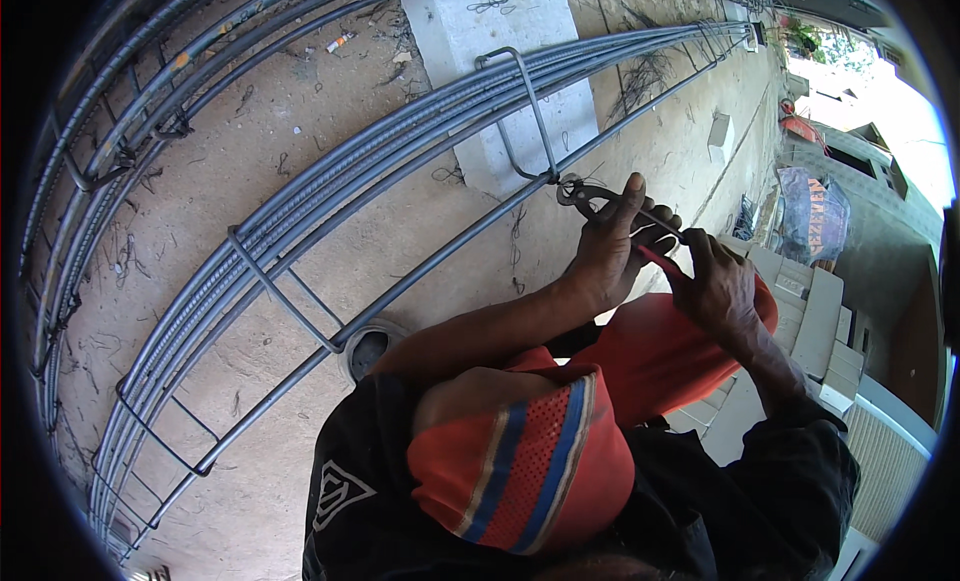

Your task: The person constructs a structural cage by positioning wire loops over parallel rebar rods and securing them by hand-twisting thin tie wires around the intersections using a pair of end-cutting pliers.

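Observation:
Both my hands are closed around a pair of end-cutting pincers (pixel 572 194) with a dark head and some red on a handle. My left hand (pixel 605 246) wraps round them nearer the jaws, thumb raised. Farther back, my right hand (pixel 715 281) grips the handle ends. The jaws are beside the corner of a bent steel stirrup (pixel 535 111), where it meets a single long reinforcing bar (pixel 450 228). Dark thin tie wire (pixel 555 177) shows at that joint. Whether the jaws bite the wire is too small to tell. A bundle of ribbed bars (pixel 400 121) runs through the stirrups.
A white block (pixel 490 31) lies under the bar bundle. Another bar cage (pixel 110 131) stands at the far left. Wire scraps litter the concrete floor (pixel 290 356). Stacked pale blocks (pixel 800 311) and a printed sack (pixel 812 216) are at the right. My shoe (pixel 370 351) is near the lower bar.

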`<state>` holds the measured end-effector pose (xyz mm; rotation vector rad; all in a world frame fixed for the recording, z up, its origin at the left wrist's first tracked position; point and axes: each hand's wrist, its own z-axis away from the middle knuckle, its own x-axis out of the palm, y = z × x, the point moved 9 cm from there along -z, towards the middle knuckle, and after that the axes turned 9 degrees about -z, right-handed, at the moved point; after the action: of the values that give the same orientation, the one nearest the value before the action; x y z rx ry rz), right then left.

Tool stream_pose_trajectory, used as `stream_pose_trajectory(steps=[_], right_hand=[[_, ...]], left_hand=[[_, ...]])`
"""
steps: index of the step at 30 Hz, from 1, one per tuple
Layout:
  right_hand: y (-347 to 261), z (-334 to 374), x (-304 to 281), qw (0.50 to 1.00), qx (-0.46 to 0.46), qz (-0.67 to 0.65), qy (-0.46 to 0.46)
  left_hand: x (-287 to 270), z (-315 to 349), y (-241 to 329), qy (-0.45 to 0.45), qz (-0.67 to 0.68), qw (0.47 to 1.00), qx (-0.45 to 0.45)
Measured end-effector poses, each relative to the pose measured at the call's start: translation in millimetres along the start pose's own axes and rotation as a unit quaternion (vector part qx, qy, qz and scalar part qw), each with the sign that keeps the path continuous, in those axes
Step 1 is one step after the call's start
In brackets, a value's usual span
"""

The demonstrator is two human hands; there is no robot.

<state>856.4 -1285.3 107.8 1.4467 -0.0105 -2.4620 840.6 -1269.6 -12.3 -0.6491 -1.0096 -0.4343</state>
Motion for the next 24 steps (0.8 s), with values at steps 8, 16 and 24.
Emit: stream_pose_trajectory(steps=[8,16,24], right_hand=[[7,4,-1,0.869,0.196,-0.427,-0.156],[8,-18,-16,0.838,0.210,-0.445,-0.234],[26,-12,11,0.790,0.190,-0.540,-0.221]], left_hand=[[-1,12,2,-0.083,-0.043,0.995,-0.044],[2,18,11,-0.083,-0.007,0.996,-0.035],[-7,15,7,-0.071,-0.054,0.996,-0.030]])
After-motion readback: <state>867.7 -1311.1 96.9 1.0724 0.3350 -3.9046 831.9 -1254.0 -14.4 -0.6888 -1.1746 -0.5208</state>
